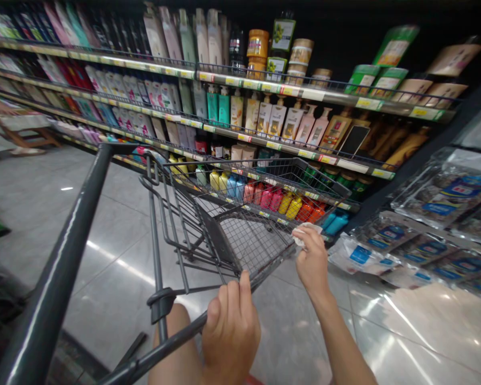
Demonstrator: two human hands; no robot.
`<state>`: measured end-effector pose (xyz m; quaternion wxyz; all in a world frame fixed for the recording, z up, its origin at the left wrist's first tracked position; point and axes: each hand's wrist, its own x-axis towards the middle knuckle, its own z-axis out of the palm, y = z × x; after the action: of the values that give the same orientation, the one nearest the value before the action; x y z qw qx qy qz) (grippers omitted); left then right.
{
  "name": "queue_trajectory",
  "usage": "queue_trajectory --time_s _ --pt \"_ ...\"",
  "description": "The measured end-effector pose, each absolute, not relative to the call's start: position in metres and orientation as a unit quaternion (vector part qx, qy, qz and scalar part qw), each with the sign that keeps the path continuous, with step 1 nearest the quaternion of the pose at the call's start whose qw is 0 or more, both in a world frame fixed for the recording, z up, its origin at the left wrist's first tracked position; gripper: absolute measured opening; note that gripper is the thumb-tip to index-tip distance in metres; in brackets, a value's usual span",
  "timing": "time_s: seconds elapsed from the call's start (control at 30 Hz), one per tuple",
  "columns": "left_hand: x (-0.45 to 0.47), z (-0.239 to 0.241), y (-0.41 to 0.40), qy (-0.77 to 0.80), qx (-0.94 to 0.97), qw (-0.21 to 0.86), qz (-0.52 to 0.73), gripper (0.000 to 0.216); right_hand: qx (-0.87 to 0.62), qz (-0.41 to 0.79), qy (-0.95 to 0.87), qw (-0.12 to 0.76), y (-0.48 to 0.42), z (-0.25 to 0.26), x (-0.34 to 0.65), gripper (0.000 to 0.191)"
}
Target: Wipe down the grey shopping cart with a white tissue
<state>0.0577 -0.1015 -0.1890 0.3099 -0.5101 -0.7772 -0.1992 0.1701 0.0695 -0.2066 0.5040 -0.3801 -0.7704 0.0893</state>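
A dark grey wire shopping cart [214, 243] stands in front of me, turned at an angle, and its basket holds nothing that I can see. My left hand [233, 323] is wrapped round the cart's near side rail, low in the middle of the view. Farther along the same side, my right hand [311, 256] grips a crumpled white cloth [304, 234] close to the rail's outer face. Whether the cloth touches the rail I cannot tell. The cart's thick push handle [64, 256] slants across the left.
Store shelves [240, 136] packed with pump bottles and jars run behind the cart. Packaged goods [428, 246] hang on a rack at the right. A wooden chair [18, 125] stands far left. The tiled floor [108, 224] is shiny.
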Motion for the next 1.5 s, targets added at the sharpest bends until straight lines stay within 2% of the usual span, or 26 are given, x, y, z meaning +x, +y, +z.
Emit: queue_trajectory --time_s 0.27,0.53,0.67,0.9,1.2,1.3,1.37,1.43,1.5 --pt "0.056 -0.188 -0.101 -0.763 -0.527 0.315 -0.203 0.035 -0.322 0.16 -0.792 0.493 0.02 -0.192 0.149 0.053" --pt "0.056 -0.19 -0.101 -0.759 -0.529 0.325 -0.196 0.032 -0.273 0.261 -0.847 0.374 -0.009 -0.158 0.134 0.041" --pt "0.056 -0.195 -0.102 -0.759 -0.523 0.334 -0.196 0.03 -0.264 0.31 -0.846 0.345 -0.016 -0.146 0.127 0.048" --pt "0.053 -0.195 -0.105 -0.75 -0.531 0.347 -0.188 0.031 -0.224 0.296 -0.878 0.301 -0.003 -0.147 0.136 0.037" --pt "0.05 -0.188 -0.111 -0.741 -0.558 0.333 -0.167 0.034 -0.265 0.251 -0.855 0.369 0.061 -0.174 0.166 0.028" --pt "0.057 -0.184 -0.109 -0.767 -0.543 0.27 -0.212 0.039 -0.273 0.231 -0.855 0.377 0.068 -0.18 0.166 0.024" --pt "0.062 -0.178 -0.11 -0.746 -0.542 0.239 -0.304 0.038 -0.273 0.216 -0.857 0.38 0.068 -0.182 0.165 0.024" --pt "0.064 -0.173 -0.117 -0.683 -0.545 0.253 -0.415 0.033 -0.271 0.208 -0.859 0.383 0.068 -0.183 0.166 0.024" --pt "0.061 -0.171 -0.132 -0.624 -0.56 0.304 -0.453 0.031 -0.269 0.205 -0.859 0.383 0.07 -0.184 0.168 0.024"
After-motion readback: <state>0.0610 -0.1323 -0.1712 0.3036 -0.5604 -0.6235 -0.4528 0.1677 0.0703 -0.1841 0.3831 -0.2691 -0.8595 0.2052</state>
